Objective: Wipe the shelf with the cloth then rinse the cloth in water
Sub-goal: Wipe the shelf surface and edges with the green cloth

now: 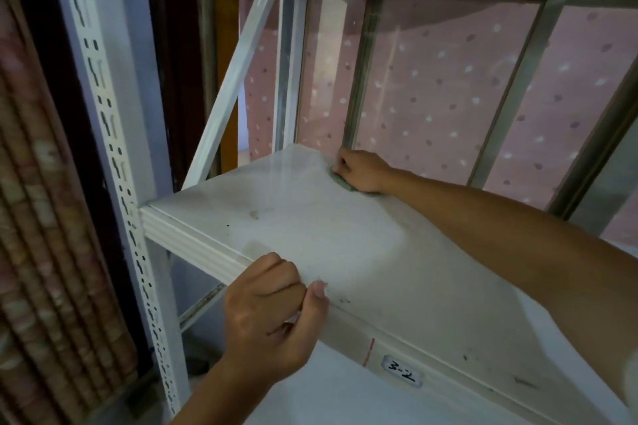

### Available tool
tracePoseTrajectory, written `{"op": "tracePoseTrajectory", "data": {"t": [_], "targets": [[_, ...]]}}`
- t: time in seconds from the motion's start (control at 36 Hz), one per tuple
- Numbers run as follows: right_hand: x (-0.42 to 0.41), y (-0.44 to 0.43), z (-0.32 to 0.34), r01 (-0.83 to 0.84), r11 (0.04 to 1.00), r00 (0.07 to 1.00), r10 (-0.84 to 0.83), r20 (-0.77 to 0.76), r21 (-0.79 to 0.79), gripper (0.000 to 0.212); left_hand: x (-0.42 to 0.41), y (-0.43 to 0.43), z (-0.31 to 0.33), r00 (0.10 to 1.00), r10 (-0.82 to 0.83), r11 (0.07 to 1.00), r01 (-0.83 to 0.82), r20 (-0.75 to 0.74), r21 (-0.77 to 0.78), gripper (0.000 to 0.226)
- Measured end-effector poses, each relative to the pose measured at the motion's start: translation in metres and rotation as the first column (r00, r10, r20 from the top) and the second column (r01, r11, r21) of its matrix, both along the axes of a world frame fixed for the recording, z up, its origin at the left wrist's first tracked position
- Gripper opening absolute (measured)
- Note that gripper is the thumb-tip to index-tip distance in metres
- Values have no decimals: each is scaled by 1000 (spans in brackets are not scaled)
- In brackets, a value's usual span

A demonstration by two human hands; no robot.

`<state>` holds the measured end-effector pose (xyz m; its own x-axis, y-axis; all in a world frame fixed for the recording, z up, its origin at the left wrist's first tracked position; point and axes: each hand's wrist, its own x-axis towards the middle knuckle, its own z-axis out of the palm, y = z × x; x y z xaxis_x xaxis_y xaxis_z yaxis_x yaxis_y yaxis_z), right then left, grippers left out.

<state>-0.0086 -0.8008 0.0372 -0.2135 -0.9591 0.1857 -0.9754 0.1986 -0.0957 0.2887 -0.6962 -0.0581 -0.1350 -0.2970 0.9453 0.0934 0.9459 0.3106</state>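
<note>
A white metal shelf runs from the left upright toward the lower right, with small dark spots and smudges on its top. My right hand reaches to the far back edge and grips a small green cloth, pressing it on the shelf; most of the cloth is hidden under the hand. My left hand holds the front lip of the shelf, fingers curled over the edge and thumb on top.
A perforated white upright stands at the left with a diagonal brace behind it. Glass panes in metal frames back the shelf, with pink dotted fabric behind. A label reading 3-2 is on the front lip. A lower shelf lies beneath.
</note>
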Motion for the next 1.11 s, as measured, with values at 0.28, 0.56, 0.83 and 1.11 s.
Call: {"op": "tracePoseTrajectory", "data": {"t": [0.28,0.56,0.83,1.11], "targets": [[158,83,-2,-613,790,788,607,102,35,9,7,-16,11,993,-62,973,82,100,-217,44],[125,63,-3,-430,900,889,435,144,-69,10,25,-40,16,977,-20,913,104,211,-395,36],[0,-13,-2,204,970,975,-189,115,-131,25,72,-84,6,953,138,930,-31,270,-367,14],[10,-102,-1,142,986,989,-138,51,-89,28,78,-82,7,947,133,940,-27,293,-340,12]]}}
